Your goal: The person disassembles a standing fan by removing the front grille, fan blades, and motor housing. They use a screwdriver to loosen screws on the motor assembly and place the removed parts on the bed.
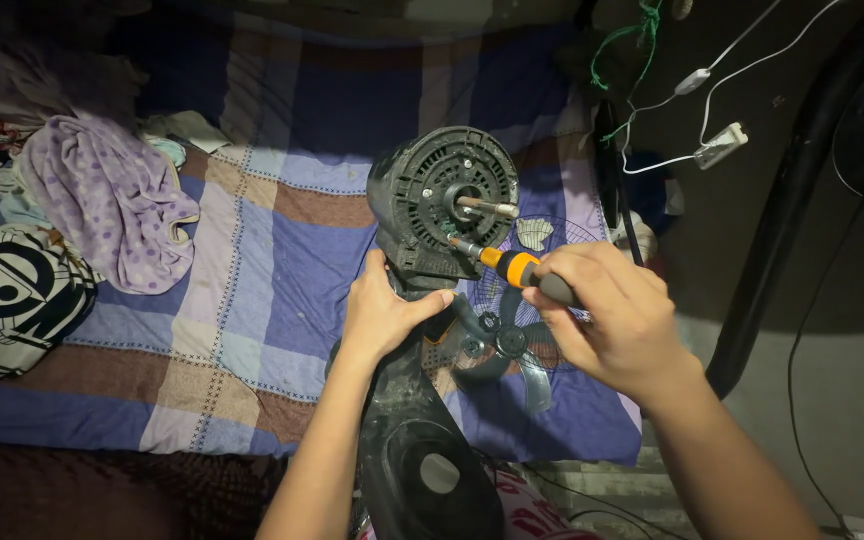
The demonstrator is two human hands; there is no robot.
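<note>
- Fingers of the right hand (612, 320) are clenched round the dark grip of a screwdriver (522, 270) with an orange collar; its tip sits against the face of the fan motor housing (442, 205), just below the bare metal shaft (487, 208).
- Fingers of the left hand (387, 315) are wrapped round the neck under the motor housing, thumb across the front, holding it steady above the bed (282, 250).
- For this step, it seems best to keep the screwdriver square to the screw head and in line with the forearm, so the tip does not ride out and chew the slot.
- Firm push inward while turning looks wise; the left hand should brace against that push so the housing does not rock on the soft checked bedcover.
- Light here is dim and the screw head itself is too small to make out, so feeling for a proper seat before twisting is probably safer.
- Clear fan blades (512, 345) and a wire guard (552, 240) lie just beneath the right hand; a dropped screw could slip among them.
- Round black base (432, 480) rests nearest the person.
</note>
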